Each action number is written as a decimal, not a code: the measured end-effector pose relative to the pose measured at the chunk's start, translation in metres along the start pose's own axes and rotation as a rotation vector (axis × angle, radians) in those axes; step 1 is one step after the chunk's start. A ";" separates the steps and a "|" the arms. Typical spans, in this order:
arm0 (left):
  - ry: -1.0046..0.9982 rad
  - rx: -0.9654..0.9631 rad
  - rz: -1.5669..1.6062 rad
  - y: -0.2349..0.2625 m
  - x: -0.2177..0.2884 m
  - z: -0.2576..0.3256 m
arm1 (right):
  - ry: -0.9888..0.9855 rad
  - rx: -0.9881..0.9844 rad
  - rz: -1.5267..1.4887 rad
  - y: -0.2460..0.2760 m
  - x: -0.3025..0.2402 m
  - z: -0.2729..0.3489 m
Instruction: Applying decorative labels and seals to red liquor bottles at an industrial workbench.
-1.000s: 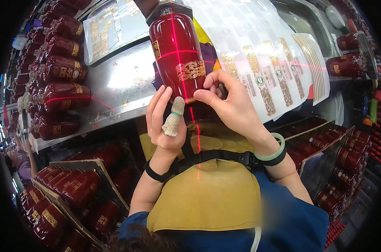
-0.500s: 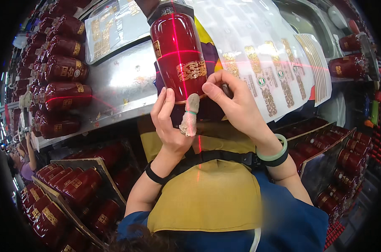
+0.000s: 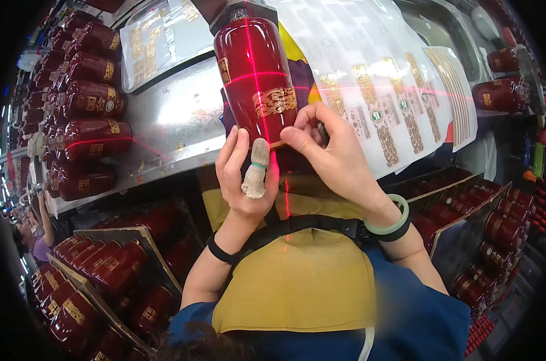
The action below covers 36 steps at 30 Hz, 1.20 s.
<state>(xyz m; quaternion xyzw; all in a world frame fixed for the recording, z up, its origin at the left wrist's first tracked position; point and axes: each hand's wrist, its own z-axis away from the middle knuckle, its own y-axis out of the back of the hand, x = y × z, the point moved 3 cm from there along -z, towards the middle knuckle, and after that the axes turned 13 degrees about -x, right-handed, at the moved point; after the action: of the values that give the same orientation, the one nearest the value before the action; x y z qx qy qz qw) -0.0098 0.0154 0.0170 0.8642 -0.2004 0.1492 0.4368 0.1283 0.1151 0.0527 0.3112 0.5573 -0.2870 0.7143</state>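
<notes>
A glossy dark red bottle (image 3: 255, 66) lies in front of me with its base toward me and a gold decal on its side. Red laser lines cross it. My left hand (image 3: 246, 180) holds the base from the near left, its fingers along the lower edge. One of its fingers wears a pale cloth finger cover (image 3: 255, 177) with a green band. At the lower right edge, my right hand (image 3: 339, 150) presses its thumb against the bottle, the other fingers curled. A thin gold line shows at the base between the hands.
White decal sheets (image 3: 375, 78) with gold patterns cover the right of the metal table (image 3: 171, 120). More decal sheets (image 3: 144, 51) lie at the far left. Red bottles (image 3: 95, 139) stand in rows on the left; crates of bottles (image 3: 113, 265) flank me. A person (image 3: 38, 234) is at far left.
My left hand has turned a little, and its covered finger has shifted left along the base. My right thumb has moved slightly down and left, against the bottle's edge. The bottle has hardly moved.
</notes>
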 end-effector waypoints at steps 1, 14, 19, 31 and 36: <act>0.005 0.017 -0.003 -0.001 0.001 0.000 | 0.038 0.009 0.067 -0.001 -0.002 0.001; 0.084 -0.090 -0.048 -0.007 0.004 0.009 | 0.033 -0.116 -0.276 0.015 -0.003 0.014; 0.178 -0.013 -0.054 -0.019 0.017 0.000 | 0.112 0.029 -0.261 0.023 0.013 0.018; -0.023 -0.100 -0.065 0.006 -0.004 -0.036 | 0.321 0.146 0.196 -0.007 -0.007 0.013; 0.314 -0.183 0.324 0.009 -0.019 -0.020 | 0.311 0.222 0.144 0.002 0.008 0.015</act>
<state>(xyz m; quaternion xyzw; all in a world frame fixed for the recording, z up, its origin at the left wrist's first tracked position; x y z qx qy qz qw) -0.0321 0.0309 0.0264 0.7439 -0.2786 0.3312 0.5093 0.1402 0.1044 0.0476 0.4674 0.6022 -0.2434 0.5997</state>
